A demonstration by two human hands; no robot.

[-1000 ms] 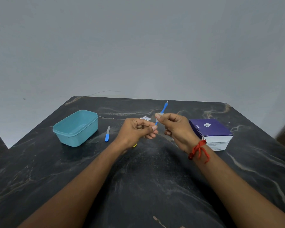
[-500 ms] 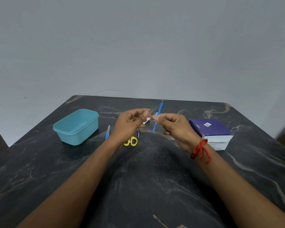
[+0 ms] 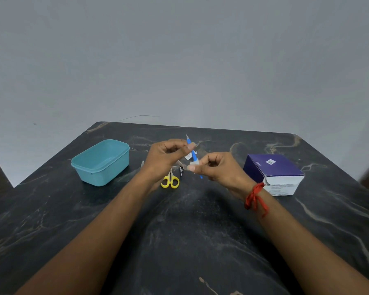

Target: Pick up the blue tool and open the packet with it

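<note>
Blue plastic runs between the two hands: a slim blue tool (image 3: 192,153) with a fine metal tip pointing up and away, held above the dark marble table (image 3: 179,241). The right hand (image 3: 218,168) pinches its lower part between thumb and forefinger, the other fingers curled in toward the palm; a short blue end pokes out below the pinch. The left hand (image 3: 168,157) sits higher and just beside it, fingers curled, thumb and forefinger closed together at the upper part of the tool near the tip. Motion blur makes it hard to tell whether that pinch is on the tool itself or on the small white piece (image 3: 188,156) showing just behind it. Both forearms reach in from the near edge, wrists raised off the table, and a red thread (image 3: 255,198) is tied round the right wrist.

Under the hands lie yellow-handled scissors (image 3: 170,181), blades pointing away, with a small metal item just to their right. A teal plastic tub (image 3: 101,161) stands open well to the left. A purple and white box (image 3: 273,173) rests near the right wrist.
</note>
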